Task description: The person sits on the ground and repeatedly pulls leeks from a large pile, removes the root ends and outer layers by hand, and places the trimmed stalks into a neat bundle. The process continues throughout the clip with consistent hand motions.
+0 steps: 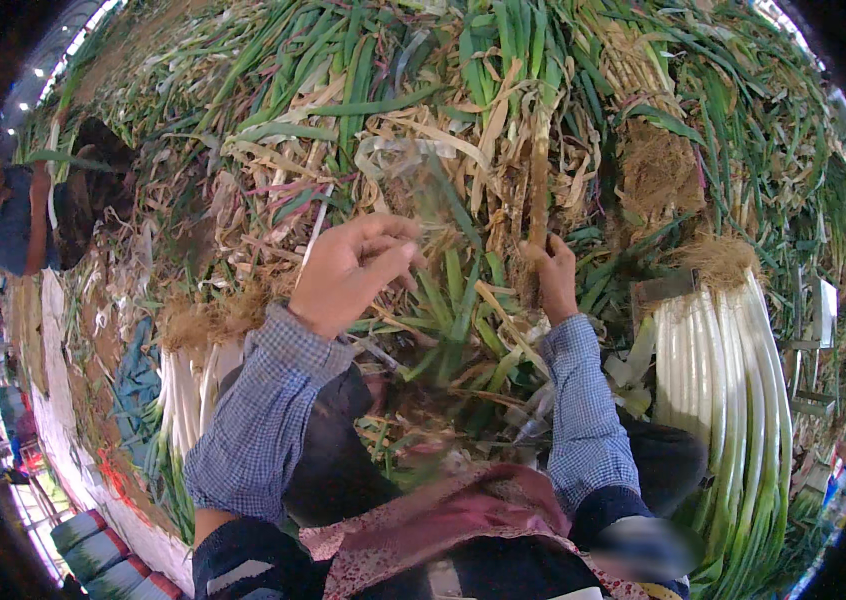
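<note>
My right hand [554, 274] is closed around the lower end of a long, soil-brown green onion stalk [540, 161], whose top reaches away from me into a leafy bunch. To its left, my left hand [355, 270] hovers over the litter with fingers loosely bent and apart, and nothing shows in its grasp. Between the hands is a blur of loose dry leaf [430, 199]. Below them lie cut green leaves [457, 300]. Peeled white green onions [715, 360] are laid in a row at my right, roots pointing away from me.
More peeled green onions [187, 397] lie by my left elbow. An unpeeled bunch with matted roots [659, 176] rests beyond the right-hand row. Peelings and leaves [220, 202] cover the ground. A blue cloth [136, 382] lies at left, near a person's leg [10, 217].
</note>
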Demonstrator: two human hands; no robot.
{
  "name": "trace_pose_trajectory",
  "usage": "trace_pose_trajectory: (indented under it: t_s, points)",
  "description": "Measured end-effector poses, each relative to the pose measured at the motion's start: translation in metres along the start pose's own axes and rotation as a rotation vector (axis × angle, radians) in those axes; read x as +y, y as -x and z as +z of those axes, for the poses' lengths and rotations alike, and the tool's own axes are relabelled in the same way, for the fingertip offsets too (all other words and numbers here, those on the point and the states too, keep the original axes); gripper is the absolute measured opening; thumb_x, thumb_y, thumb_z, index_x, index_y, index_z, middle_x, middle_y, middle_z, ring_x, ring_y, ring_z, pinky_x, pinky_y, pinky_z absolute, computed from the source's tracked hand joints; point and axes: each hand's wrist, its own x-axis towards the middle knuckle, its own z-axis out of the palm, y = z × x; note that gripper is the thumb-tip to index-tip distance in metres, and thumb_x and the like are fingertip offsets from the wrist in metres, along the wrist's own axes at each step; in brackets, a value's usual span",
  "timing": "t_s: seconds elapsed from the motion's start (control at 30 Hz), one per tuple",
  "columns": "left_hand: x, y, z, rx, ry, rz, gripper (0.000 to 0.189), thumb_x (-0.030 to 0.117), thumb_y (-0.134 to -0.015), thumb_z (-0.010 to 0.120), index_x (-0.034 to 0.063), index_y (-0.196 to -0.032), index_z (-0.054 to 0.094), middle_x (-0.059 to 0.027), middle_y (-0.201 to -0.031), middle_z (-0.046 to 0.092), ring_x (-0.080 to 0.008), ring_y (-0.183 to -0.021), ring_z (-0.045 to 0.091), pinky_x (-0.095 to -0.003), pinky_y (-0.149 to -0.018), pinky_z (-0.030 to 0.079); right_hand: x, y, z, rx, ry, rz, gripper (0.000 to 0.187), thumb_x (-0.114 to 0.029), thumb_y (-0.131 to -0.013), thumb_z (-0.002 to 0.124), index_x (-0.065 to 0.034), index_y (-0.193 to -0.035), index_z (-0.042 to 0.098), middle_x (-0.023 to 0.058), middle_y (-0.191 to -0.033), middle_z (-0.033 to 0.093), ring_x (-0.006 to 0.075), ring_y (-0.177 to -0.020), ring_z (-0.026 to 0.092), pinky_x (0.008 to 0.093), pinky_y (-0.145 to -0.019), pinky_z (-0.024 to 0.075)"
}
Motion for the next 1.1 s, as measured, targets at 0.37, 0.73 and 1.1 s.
trace_pose_trajectory:
  t_s: [0.37, 0.73, 1.1]
  points:
    - [-0.008, -0.039, 0.018, 0.052, -0.032, 0.019, 0.024, 0.017, -0.091, 0.056, -0.0052, -0.101, 0.058, -0.0111, -0.089, 0.064, -0.0154, -0.071, 0.063, -0.0280, -0.063, 0.055, -0.127, 0.119, -0.050, 0.076, 0.004, -0.231, 0.030, -0.020, -0.079, 0.060, 0.0046, -0.096, 0.059, 0.0089, -0.075, 0.058, 0.0147, -0.067, 0.051, 0.0317, -0.063, 0.0438]
    - [0.021, -0.049, 0.053, 0.113, 0.086, -0.004, 0.043, 0.042, -0.090, 0.053, 0.0014, -0.099, 0.064, -0.0059, -0.081, 0.064, -0.0132, -0.065, 0.055, -0.0310, -0.062, 0.046, -0.127, 0.311, -0.097, -0.063, 0.289, -0.506, 0.034, -0.008, -0.068, 0.063, 0.0046, -0.098, 0.056, 0.0143, -0.081, 0.054, 0.0272, -0.071, 0.055, 0.0344, -0.066, 0.0442]
    - [-0.008, -0.056, 0.047, 0.279, -0.568, 0.259, 0.038, 0.035, -0.085, 0.056, -0.0018, -0.092, 0.061, -0.0214, -0.087, 0.061, -0.0333, -0.083, 0.058, -0.0446, -0.079, 0.044, -0.094, 0.313, -0.079, 0.004, 0.738, -0.742, 0.042, -0.014, -0.066, 0.070, 0.0004, -0.102, 0.054, 0.0131, -0.083, 0.053, 0.0318, -0.076, 0.055, 0.0413, -0.062, 0.0427]
